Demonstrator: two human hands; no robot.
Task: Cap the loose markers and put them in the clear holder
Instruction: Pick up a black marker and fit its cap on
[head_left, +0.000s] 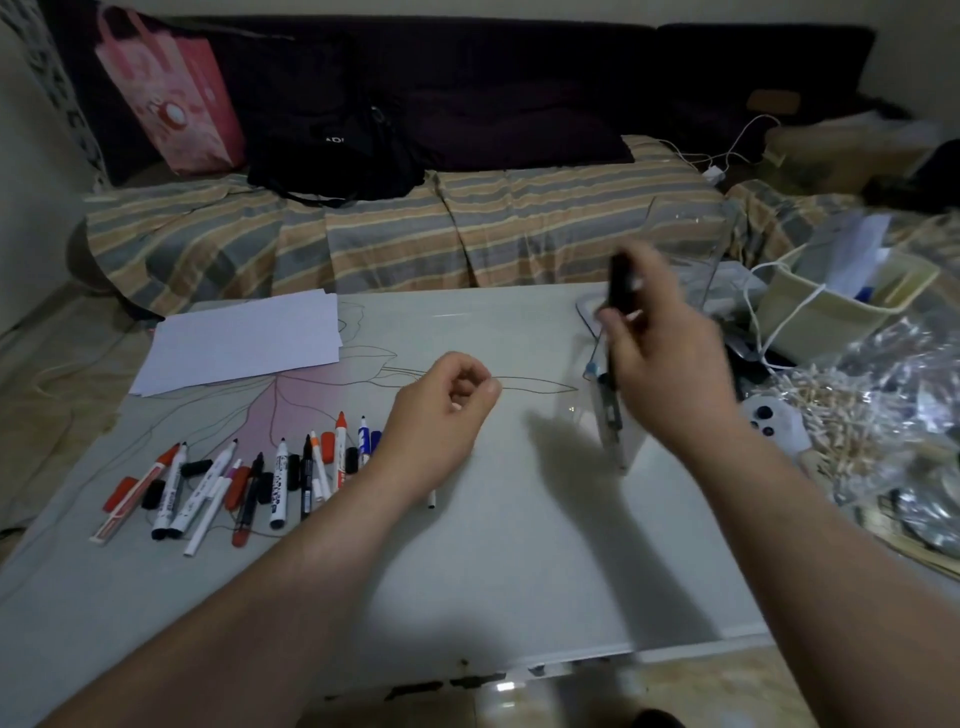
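A pale table is being used as the surface. Loose markers are being left near its left edge. Nothing is being held by the loosely curled left hand. A black marker is being gripped upright by the right hand, above the clear holder near the right edge.

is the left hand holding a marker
No, the left hand hovers loosely curled and empty; only the right hand grips a black marker.
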